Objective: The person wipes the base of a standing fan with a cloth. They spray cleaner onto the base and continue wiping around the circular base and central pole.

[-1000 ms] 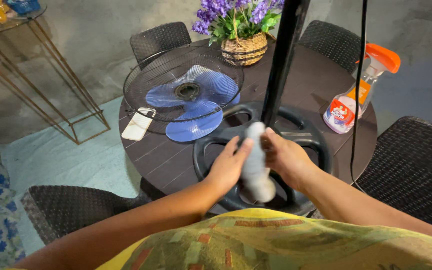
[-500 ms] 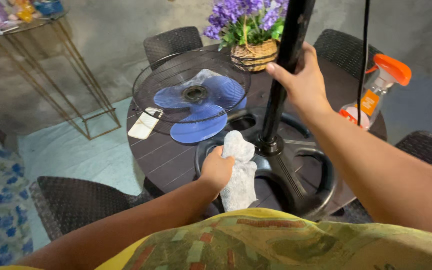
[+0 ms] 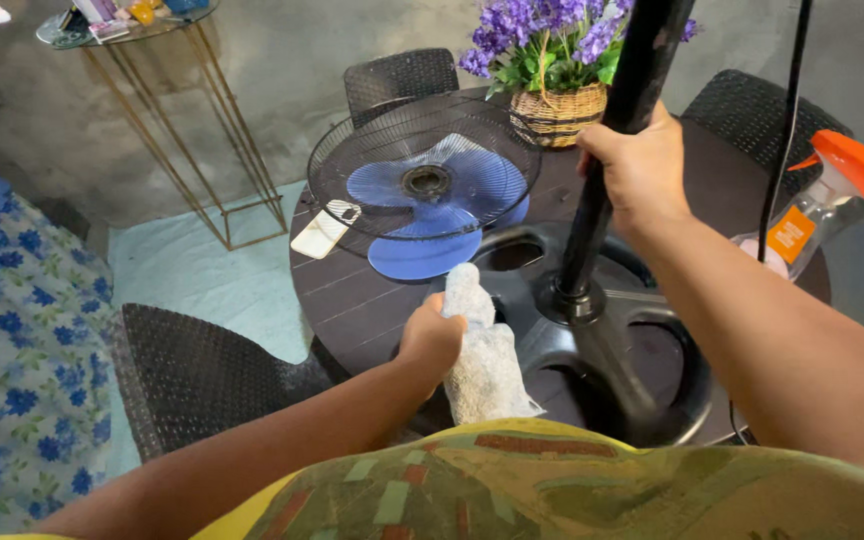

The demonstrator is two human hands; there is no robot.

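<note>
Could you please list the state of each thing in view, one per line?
Left hand: closed on the pale grey cloth, at the fan base.
Right hand: wrapped round the black fan pole, upright.
Round black fan base: lying on the dark round table.
Black wire fan guard: detached, over the blue fan blade.
Orange-topped spray bottle: upright.

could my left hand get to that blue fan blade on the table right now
Probably yes, once it lets go. The left hand is gripping a grey cloth by the fan base. The blue fan blade lies just beyond under the wire guard, part of it sticking out uncovered.
</note>
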